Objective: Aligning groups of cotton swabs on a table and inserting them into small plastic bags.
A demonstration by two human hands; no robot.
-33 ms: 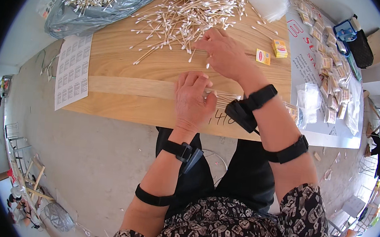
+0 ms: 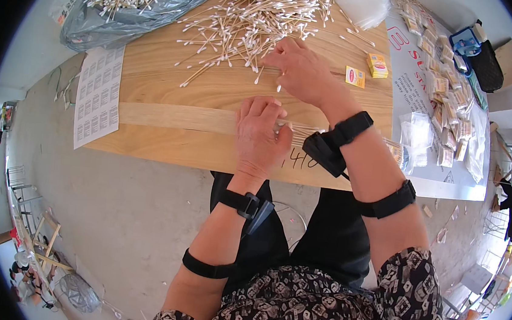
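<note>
swab pile [image 2: 268, 15], top centre of frame | my right hand [image 2: 300, 72] at its lower edge, fingers bent, can't tell if pinched | my left hand [image 2: 260, 130], mid-frame, curled at swab row [image 2: 300, 132], can't tell if clamped | yellow card [image 2: 354, 77], upper right | grey bag [image 2: 97, 31], upper left

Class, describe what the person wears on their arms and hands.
The left hand and right hand are bare. Each arm has a black wrist strap carrying a dark box, and another black strap nearer the elbow. Short black sleeves bear a pale print.
</note>
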